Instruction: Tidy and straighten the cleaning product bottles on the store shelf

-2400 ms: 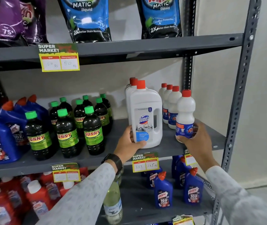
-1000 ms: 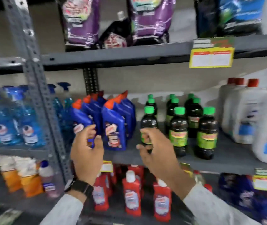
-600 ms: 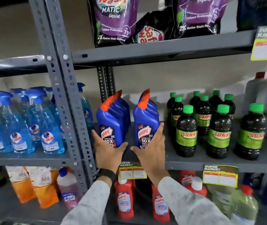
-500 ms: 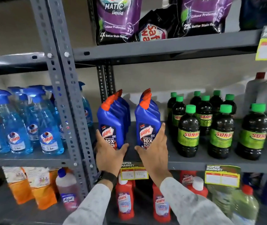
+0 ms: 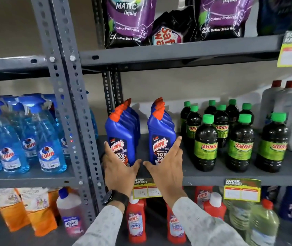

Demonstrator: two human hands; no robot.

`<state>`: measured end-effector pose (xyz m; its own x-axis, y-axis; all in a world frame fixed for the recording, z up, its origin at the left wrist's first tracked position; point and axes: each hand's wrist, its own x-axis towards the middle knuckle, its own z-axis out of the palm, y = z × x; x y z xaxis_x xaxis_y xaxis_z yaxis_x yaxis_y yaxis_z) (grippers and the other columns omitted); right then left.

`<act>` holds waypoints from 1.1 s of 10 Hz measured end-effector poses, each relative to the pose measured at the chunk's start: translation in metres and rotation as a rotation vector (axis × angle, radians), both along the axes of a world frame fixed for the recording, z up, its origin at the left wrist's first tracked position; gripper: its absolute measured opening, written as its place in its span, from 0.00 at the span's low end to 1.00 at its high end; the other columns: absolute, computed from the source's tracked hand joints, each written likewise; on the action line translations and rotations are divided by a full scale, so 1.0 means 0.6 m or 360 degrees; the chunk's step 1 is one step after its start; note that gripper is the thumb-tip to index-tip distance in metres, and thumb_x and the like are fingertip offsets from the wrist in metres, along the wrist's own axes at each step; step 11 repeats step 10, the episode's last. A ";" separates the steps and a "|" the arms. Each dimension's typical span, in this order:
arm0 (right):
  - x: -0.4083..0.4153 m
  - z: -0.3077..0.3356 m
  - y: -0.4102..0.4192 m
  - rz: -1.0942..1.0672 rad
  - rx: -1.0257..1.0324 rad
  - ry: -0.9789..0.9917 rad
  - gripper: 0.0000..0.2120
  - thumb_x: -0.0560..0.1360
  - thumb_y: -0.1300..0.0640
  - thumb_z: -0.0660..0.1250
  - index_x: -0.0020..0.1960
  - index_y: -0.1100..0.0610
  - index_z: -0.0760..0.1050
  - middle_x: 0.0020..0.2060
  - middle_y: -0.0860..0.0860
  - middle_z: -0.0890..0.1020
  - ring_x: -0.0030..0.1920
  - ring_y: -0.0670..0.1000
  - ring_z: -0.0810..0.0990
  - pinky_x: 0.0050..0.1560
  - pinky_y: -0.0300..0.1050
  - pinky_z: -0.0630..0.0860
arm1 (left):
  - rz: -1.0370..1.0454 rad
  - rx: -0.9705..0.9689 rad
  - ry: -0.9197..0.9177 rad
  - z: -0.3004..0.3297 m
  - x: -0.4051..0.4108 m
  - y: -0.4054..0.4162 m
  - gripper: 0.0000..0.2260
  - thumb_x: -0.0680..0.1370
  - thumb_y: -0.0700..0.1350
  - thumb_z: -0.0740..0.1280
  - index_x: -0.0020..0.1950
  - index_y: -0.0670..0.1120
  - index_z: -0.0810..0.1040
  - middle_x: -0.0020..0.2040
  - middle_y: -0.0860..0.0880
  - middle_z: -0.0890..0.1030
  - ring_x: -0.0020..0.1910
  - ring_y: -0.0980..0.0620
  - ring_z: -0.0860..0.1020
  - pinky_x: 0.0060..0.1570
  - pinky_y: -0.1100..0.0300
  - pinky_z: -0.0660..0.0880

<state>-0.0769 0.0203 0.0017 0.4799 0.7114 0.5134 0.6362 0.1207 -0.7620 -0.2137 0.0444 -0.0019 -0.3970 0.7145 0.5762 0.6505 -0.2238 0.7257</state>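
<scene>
Grey shelf (image 5: 212, 176): two rows of blue bottles at middle level, left of green-capped bottles (image 5: 206, 142). Left hand (image 5: 118, 172) spread against left front bottle (image 5: 121, 139); right hand (image 5: 166, 167) spread against right front bottle (image 5: 161, 137). Step: squaring rows. Next: likely nudge fronts flush with edge, labels forward.

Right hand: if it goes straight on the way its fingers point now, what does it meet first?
The right hand already lies against the front right Harpic bottle; pushing on would press that bottle back into the row behind it.
</scene>
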 end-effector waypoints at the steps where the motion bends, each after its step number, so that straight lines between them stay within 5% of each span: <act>1: -0.003 -0.003 0.002 -0.0058 0.0013 -0.0021 0.64 0.67 0.47 0.82 0.83 0.48 0.37 0.66 0.52 0.69 0.65 0.52 0.74 0.56 0.49 0.80 | -0.0008 -0.0020 0.0035 0.000 -0.001 -0.002 0.58 0.65 0.57 0.81 0.83 0.51 0.46 0.65 0.38 0.76 0.59 0.37 0.79 0.50 0.44 0.79; 6: 0.001 -0.003 -0.001 -0.0027 -0.0021 -0.0042 0.62 0.68 0.47 0.82 0.83 0.50 0.39 0.66 0.53 0.69 0.64 0.52 0.74 0.55 0.49 0.81 | -0.0063 -0.0040 0.0032 -0.001 -0.007 -0.009 0.58 0.66 0.56 0.81 0.83 0.49 0.45 0.66 0.40 0.76 0.60 0.40 0.79 0.49 0.51 0.75; 11: 0.007 0.008 -0.015 0.0086 -0.0044 -0.0001 0.64 0.67 0.47 0.82 0.83 0.48 0.35 0.68 0.54 0.68 0.67 0.53 0.73 0.61 0.51 0.79 | -0.0227 -0.0105 0.0033 0.007 -0.011 -0.022 0.60 0.69 0.60 0.79 0.83 0.53 0.36 0.72 0.39 0.71 0.66 0.40 0.76 0.60 0.45 0.76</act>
